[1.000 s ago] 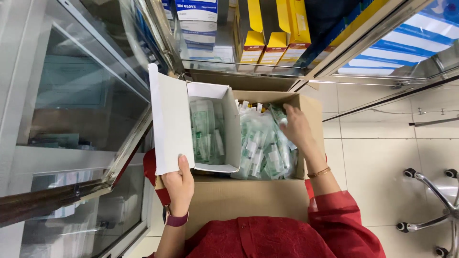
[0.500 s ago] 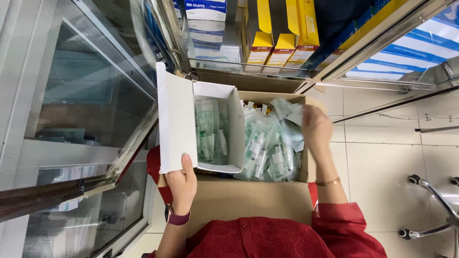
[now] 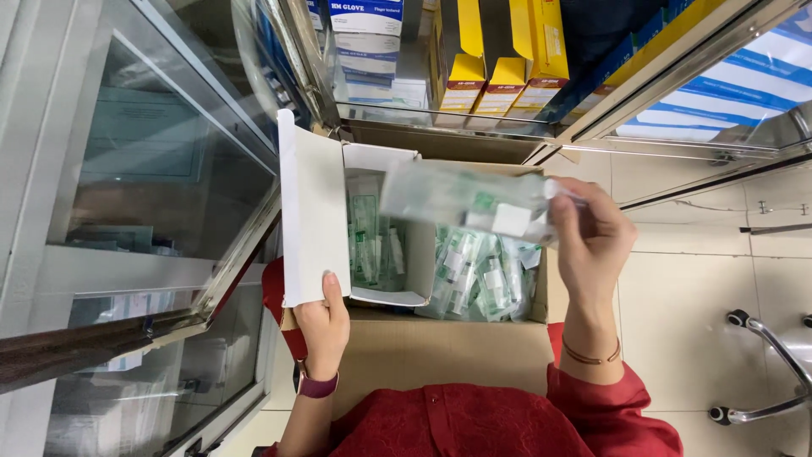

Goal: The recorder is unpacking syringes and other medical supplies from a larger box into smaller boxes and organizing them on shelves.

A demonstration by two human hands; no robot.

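A: Nearest the camera, what does each hand hold?

B: The left hand point(image 3: 320, 326) is clamped on the lid edge of the small white box point(image 3: 317, 216), which rests in the brown carton point(image 3: 440, 351). The right hand point(image 3: 592, 241) is closed on one end of a bundle of clear packets point(image 3: 469, 201), held level above both boxes.

A: How would the bundle handle?

B: Probably light, soft and slippery; the film looks likely to sag or slide, so a grip across the middle or support from beneath seems safer.

A: And farther off?

B: More loose packets point(image 3: 478, 275) with green and white labels fill the carton. Beyond, on the cabinet shelf, stand yellow boxes point(image 3: 499, 51) with red-and-white ends, and white-and-blue boxes point(image 3: 365, 34) stacked to their left.
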